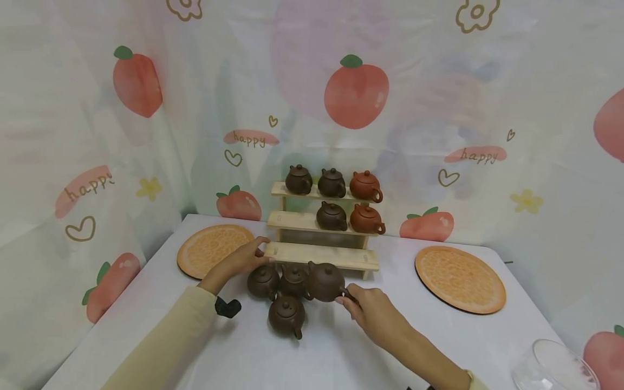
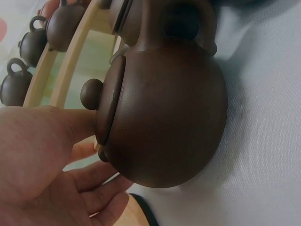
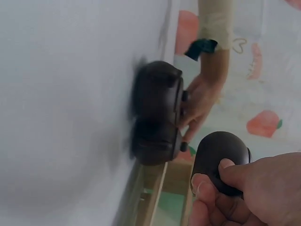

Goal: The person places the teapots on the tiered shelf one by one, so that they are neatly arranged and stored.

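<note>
My right hand pinches the handle of a dark brown teapot, which hangs in the air before a three-tier wooden shelf. In the right wrist view, thumb and fingers close on this teapot at its handle side. My left hand holds the left end of the shelf's lowest tier, thumb in front and a finger above. Below it on the table, dark teapots stand close together: one at left, one in the middle, partly hidden by the lifted one, and one nearest me.
Two dark teapots and a reddish one stand on the top tier. The middle tier bears a dark teapot and a reddish one. Orange round mats lie on both sides; a clear glass bowl stands front right.
</note>
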Action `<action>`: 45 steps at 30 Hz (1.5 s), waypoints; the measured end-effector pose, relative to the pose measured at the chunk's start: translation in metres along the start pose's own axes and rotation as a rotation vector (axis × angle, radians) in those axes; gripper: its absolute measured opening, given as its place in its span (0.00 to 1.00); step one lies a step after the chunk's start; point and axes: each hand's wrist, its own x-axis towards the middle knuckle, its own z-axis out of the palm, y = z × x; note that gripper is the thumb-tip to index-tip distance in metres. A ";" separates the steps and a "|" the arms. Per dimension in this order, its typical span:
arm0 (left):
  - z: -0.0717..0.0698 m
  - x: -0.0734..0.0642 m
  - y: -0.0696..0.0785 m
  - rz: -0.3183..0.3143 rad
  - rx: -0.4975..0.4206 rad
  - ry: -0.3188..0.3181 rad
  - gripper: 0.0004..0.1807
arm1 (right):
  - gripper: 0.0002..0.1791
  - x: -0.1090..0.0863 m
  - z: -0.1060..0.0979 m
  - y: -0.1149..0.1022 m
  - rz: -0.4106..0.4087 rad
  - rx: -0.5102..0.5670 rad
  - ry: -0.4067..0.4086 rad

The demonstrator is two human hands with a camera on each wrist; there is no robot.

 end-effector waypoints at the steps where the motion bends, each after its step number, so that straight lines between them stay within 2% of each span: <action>1: 0.000 0.000 0.000 -0.005 0.001 0.001 0.31 | 0.15 0.005 -0.001 0.000 0.004 0.004 0.006; 9: -0.002 0.000 -0.003 0.005 0.016 0.005 0.32 | 0.14 0.055 -0.008 -0.003 0.069 -0.008 0.043; 14: -0.002 0.001 -0.004 0.003 0.009 0.005 0.31 | 0.14 0.090 -0.009 -0.005 0.056 -0.048 0.066; 19: 0.000 0.002 -0.003 0.004 -0.004 0.004 0.31 | 0.16 0.121 -0.005 -0.007 0.057 -0.064 0.073; 24: 0.002 0.002 -0.001 0.006 -0.007 0.005 0.31 | 0.16 0.144 0.003 -0.006 0.117 -0.076 0.050; 35: 0.002 0.001 0.000 -0.022 0.004 0.002 0.31 | 0.17 0.179 0.016 0.000 0.205 -0.106 0.034; 45: 0.002 0.003 -0.004 -0.030 0.014 -0.001 0.31 | 0.16 0.188 0.020 0.001 0.245 -0.098 0.009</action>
